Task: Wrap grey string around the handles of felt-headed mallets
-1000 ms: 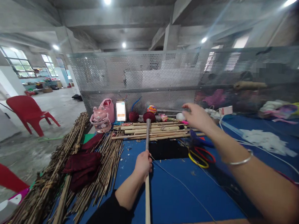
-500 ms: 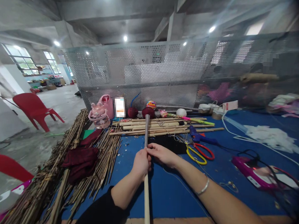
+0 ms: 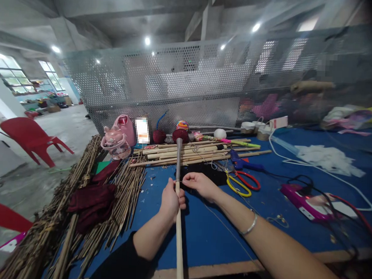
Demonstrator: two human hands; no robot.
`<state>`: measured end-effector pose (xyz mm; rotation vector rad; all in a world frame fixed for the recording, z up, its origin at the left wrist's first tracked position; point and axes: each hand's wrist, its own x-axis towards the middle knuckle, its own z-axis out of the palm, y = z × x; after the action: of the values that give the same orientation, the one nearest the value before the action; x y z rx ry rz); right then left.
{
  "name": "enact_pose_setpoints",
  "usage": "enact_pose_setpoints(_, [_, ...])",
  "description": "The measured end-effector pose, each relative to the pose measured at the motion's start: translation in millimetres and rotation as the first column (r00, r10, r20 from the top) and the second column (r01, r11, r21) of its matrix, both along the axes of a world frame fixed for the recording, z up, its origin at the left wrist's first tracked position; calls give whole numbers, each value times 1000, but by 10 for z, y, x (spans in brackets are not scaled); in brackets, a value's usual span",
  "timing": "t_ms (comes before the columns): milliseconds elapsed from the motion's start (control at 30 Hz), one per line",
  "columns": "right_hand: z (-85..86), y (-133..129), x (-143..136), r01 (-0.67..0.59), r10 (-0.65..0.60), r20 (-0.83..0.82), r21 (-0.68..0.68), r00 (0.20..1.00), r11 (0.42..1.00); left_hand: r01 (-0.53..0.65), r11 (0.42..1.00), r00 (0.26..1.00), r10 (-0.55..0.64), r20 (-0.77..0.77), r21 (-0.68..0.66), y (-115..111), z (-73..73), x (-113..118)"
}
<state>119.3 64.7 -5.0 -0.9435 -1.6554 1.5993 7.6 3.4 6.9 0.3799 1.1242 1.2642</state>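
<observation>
A pale wooden stick (image 3: 179,234) stands out away from me, its far part covered by a grey wrapping (image 3: 178,166). At its far end is a dark red ball (image 3: 180,135). My left hand (image 3: 170,202) is closed around the stick just below the lower end of the wrapping. Close to the right of it, my right hand (image 3: 202,185) is pinched, apart from the stick. A thin thread (image 3: 228,227) trails from beneath the right hand toward the table's front edge; the piece between the fingertips is too fine to see clearly.
Bundled twigs (image 3: 79,180) and dark red cloth (image 3: 92,199) lie left on the blue table (image 3: 212,243). Behind are wooden sticks (image 3: 191,152), a pink container (image 3: 115,140) and a phone (image 3: 142,130). Scissors (image 3: 239,187), a glue gun (image 3: 243,161) and a purple power strip (image 3: 300,204) lie right.
My right hand has drawn slightly away from the stick, opening a small gap. My left hand keeps its hold. The view has shifted a little, moving the scene left and up.
</observation>
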Motion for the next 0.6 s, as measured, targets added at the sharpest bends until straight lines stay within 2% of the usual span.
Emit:
enact_pose_setpoints(100, [-43,7,10,17,-17,-2,-1,1000,1000,24,1000,999,-24,32,2,10,-12,-11])
enact_pose_setpoints(233, [-14,19,13,53,-53,-24,0,998,999,30,997,999,-28,-30,70,-9,-62,16])
enact_pose_setpoints(433, [96,21,17,39,-50,-39,-231,998,972,19,994,987,-1,-160,111,-51,-104,68])
enact_pose_setpoints(500, [97,28,28,42,-58,-52,-263,997,964,38,993,980,-15,-199,112,-46,-95,63])
enact_pose_setpoints(600, [71,41,41,51,-64,-40,-284,997,958,49,987,984,-22,-174,150,-32,-59,37])
